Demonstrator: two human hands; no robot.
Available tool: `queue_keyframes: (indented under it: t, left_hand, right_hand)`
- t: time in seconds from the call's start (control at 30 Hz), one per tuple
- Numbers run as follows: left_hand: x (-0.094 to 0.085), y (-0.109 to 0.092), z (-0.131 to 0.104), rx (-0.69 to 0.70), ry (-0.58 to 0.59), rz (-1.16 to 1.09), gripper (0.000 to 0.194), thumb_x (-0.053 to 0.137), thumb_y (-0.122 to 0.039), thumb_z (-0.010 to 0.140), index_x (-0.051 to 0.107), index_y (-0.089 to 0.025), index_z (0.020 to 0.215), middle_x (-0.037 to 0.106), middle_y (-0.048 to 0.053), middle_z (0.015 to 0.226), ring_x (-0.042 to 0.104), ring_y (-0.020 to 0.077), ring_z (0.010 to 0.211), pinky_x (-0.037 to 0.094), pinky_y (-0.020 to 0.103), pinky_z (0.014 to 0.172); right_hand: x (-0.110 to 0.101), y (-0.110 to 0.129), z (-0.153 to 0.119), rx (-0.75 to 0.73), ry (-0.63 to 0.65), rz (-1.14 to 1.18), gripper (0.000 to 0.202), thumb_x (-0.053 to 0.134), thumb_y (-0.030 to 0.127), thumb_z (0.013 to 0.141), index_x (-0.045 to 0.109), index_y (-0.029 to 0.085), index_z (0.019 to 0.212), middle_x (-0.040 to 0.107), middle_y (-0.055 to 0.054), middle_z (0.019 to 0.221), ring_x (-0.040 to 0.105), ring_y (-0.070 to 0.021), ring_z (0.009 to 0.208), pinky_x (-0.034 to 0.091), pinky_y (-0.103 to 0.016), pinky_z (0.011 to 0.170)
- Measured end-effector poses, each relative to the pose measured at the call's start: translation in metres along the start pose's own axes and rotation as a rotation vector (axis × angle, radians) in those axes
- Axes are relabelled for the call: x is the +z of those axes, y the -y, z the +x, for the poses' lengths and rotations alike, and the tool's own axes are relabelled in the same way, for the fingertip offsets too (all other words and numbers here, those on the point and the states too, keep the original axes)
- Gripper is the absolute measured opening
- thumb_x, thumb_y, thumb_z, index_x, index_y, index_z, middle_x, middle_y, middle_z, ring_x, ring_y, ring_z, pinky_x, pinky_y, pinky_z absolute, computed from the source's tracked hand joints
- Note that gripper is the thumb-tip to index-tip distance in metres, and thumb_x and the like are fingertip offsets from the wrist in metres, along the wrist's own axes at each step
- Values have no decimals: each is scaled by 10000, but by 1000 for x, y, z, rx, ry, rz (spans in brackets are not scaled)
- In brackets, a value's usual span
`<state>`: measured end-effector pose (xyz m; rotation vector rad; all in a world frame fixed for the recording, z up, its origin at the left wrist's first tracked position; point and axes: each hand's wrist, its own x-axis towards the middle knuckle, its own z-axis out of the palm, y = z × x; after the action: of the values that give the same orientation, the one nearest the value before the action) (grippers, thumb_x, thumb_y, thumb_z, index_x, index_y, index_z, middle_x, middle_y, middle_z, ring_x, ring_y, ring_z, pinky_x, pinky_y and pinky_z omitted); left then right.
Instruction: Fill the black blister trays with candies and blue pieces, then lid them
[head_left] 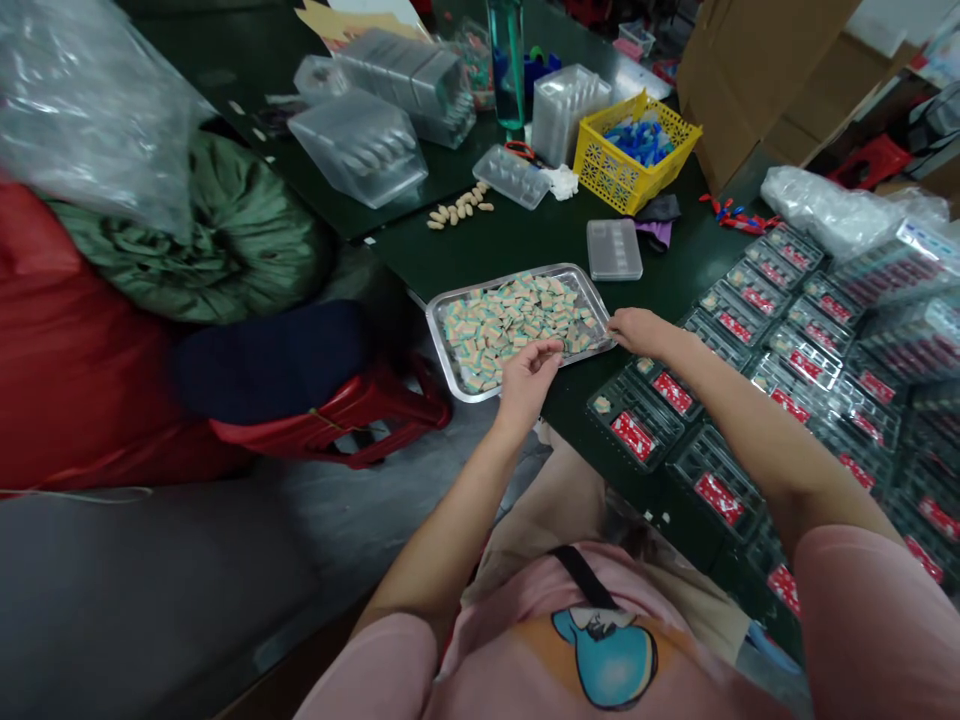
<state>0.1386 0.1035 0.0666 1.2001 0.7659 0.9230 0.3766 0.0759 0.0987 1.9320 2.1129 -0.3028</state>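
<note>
A metal tray (442, 345) full of small pink, cream and green pieces lies on the dark green table. My left hand (533, 372) is over the tray's front edge, thumb and fingers pinched; what they hold, if anything, is too small to name. At the tray's right rim is my right hand (636, 331), its fingers together and pointing left, their contents not clear. To the right, clear plastic cases with red and white cards, such as one case (637, 415), stand in rows; a few hold a small piece in a corner.
Behind the tray are a clear lidded box (614, 250), peanuts (459, 208), a yellow basket (637, 180) of blue pieces, a green bottle (507, 70) and plastic containers (360, 145). A red stool (337, 425) stands left of the table; a cardboard box (757, 80) is at back right.
</note>
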Motion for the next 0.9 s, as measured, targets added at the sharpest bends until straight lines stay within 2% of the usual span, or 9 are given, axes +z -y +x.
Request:
queue_keyframes:
  t: [0.17,0.3,0.4,0.5,0.57,0.73,0.9]
  left_hand:
    - [10,-4,3,-52,29,-44,165,662,-236,731,703,-187,883,698,28,844,632,145,721,506,298,748]
    - [12,-4,4,-67,30,-63,190,662,-240,730,702,-190,909,703,34,890,636,145,733,507,305,758]
    - [10,-3,3,-68,28,-63,186,661,-233,726,706,-188,901,697,27,872,628,134,721,501,296,764]
    - [8,-2,1,-68,17,-60,170,666,-242,725,708,-187,881,698,27,855,625,136,716,504,292,756]
    - [6,-2,0,-66,8,-51,167,669,-250,730,710,-188,879,699,28,845,626,142,721,506,292,749]
    - [0,0,0,-60,5,-48,169,668,-237,740,710,-185,894,700,25,845,633,134,724,500,287,753]
    - [-4,3,1,-46,5,-53,154,673,-247,749,711,-188,886,705,28,850,640,140,729,497,291,750]
  right_hand:
    - [3,1,1,83,-43,82,275,465,155,940,650,70,1125,650,-179,1113,613,-254,1018,422,-300,860]
    - [-4,4,4,121,-131,220,306,508,166,934,626,73,1201,671,-155,1098,620,-231,1000,429,-285,872]
    - [-11,6,8,144,-76,284,381,558,161,906,605,91,1277,711,-111,1007,645,-205,917,441,-265,828]
    - [-11,9,17,160,19,281,382,607,133,863,653,119,1243,731,-97,986,660,-194,904,445,-247,805]
    - [-8,11,23,188,37,258,373,632,116,840,677,133,1210,735,-105,1027,667,-201,944,449,-245,810]
    - [-3,15,31,228,63,160,282,656,120,820,711,118,1096,725,-159,1090,669,-254,1008,463,-271,806]
    - [-2,12,30,184,16,104,229,669,118,799,711,116,1024,715,-167,1074,654,-263,982,436,-287,776]
